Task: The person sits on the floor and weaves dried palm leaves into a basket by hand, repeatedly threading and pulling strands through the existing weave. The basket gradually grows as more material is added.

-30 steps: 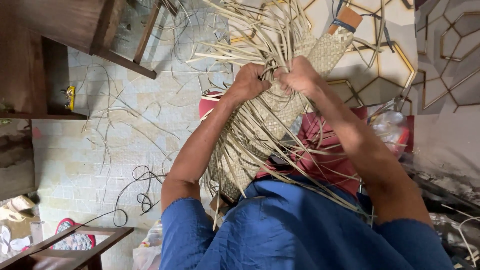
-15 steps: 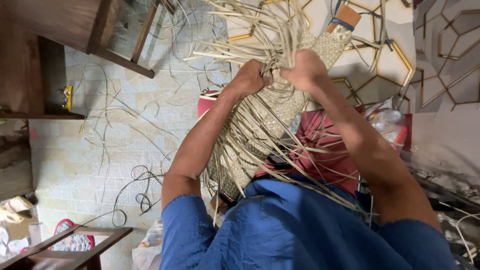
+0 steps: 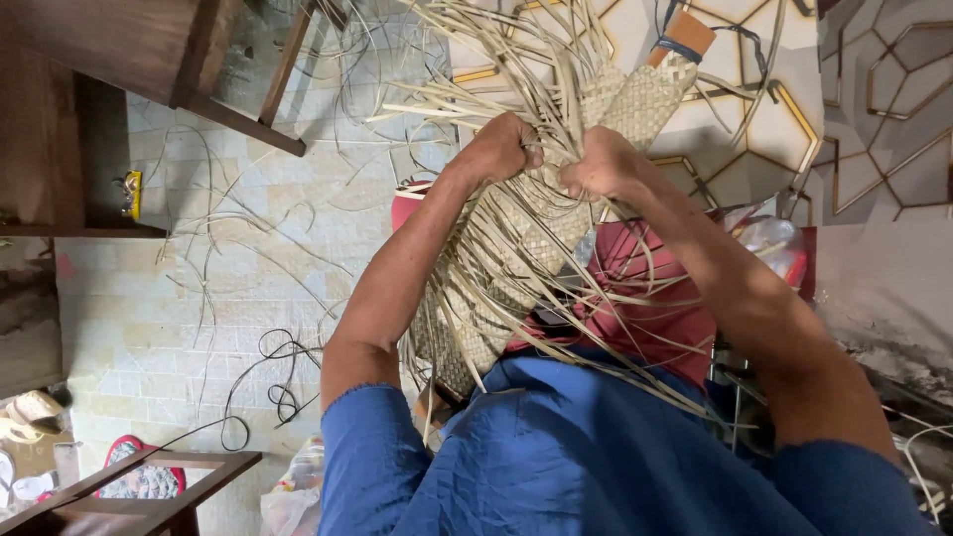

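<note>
View from the head camera, looking down. A person in blue sleeves works a half-woven straw mat (image 3: 516, 268) that lies across the lap, over a red cloth (image 3: 655, 318). The left hand (image 3: 501, 149) is clenched on a bundle of loose straw strips (image 3: 536, 60) at the mat's unfinished edge; the right hand (image 3: 601, 164), just beside it, is likewise closed on strips of the same edge. The two fists are near each other but apart, with free strands fanning upward and outward between and beyond them. Stray strips (image 3: 228, 248) and a black cable (image 3: 268, 387) lie on the tiled floor (image 3: 129, 318); a wooden table (image 3: 119, 60) stands at the upper left.

Risk, as judged from this frame: the dry strips appear brittle, so a hard pull or a sharp bend at the edge could crack one. A slackened grasp could let the last woven rows loosen. The many free ends could also tangle or cross out of order.
</note>
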